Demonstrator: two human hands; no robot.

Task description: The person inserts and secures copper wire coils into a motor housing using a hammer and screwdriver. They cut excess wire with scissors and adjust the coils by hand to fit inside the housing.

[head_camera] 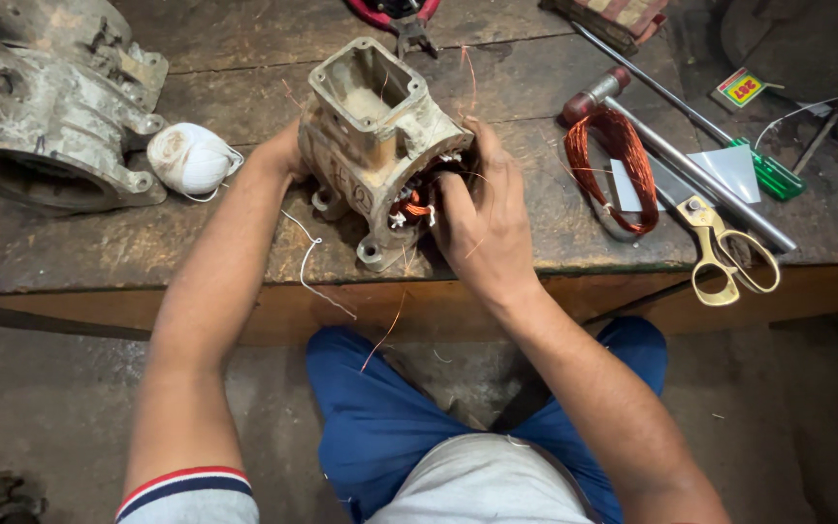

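Motor housing (372,146) sits at the front edge of the wooden bench (244,233), a bit left of centre in the frame, tipped so its open end with the copper windings (415,207) faces down and right toward the person. Its long axis runs from upper left to lower right — the rectangular box opening points up toward the top of the frame.

The right hand (482,228) is the one actually on the business end: fingers curled in at the winding mouth, closed around or pinching the wires there, though I can't make out exactly which strand it has. The left hand (288,155) is behind the housing on its left side, mostly hidden by the casting — looks like it's bracing it, but whether it's gripping or just pressed flat I can't tell.

Around it: a ball of white string (191,158) just left of the left hand, a second grimy casing (46,107) in the upper left, a loose coil of copper wire (618,165) to the right, then yellow-handled scissors (720,247) and a green-handled screwdriver (729,146) further right. Red-handled pliers (402,17) are cut off at the top edge.
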